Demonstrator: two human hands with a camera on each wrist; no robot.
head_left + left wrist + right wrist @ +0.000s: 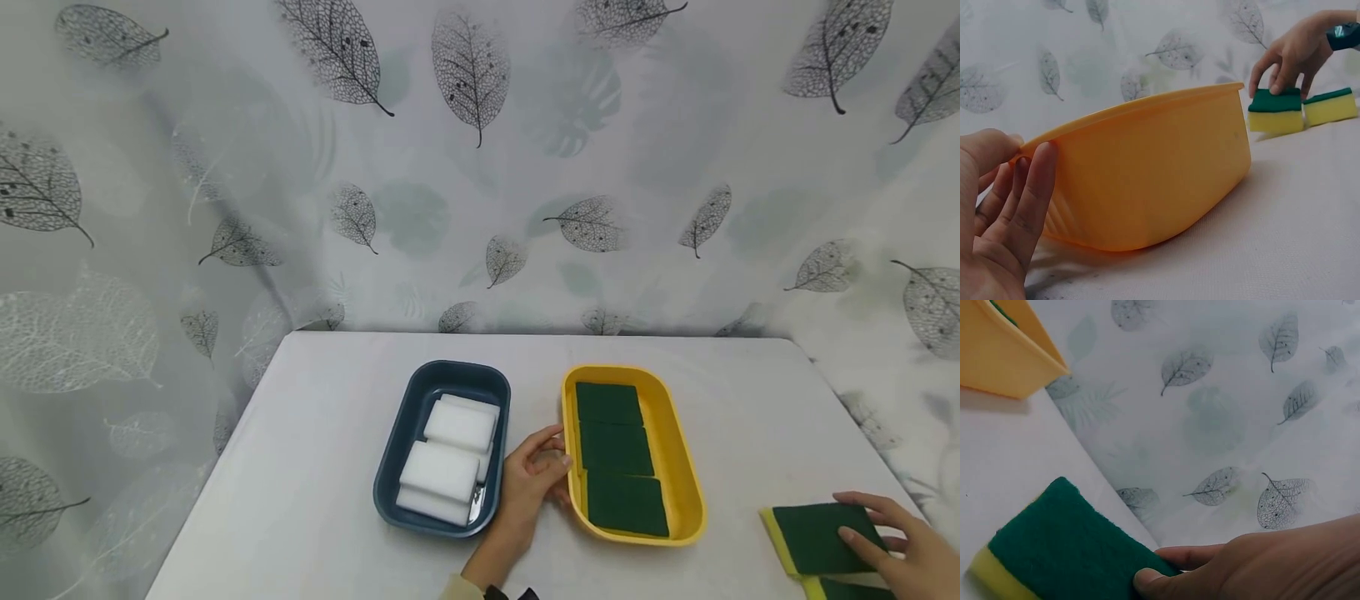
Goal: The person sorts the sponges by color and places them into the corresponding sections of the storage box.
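My left hand [525, 487] holds the left rim of a yellow plastic basin [681, 479], its fingertips at the edge in the left wrist view. Inside the basin lie several green-topped scouring sponges [617, 450] in a column along its left side. At the far right my right hand [911, 546] grips a green and yellow scouring sponge [813, 537] by its edges, thumb on the near side. In the right wrist view this sponge [1072, 544] shows its green face up. A second such sponge [1330, 106] lies beside it on the table.
A dark blue basin [386, 467] with several white sponges [441, 469] stands left of my left forearm. The white table [315, 467] ends at a leaf-patterned curtain [420, 167] behind and at the sides.
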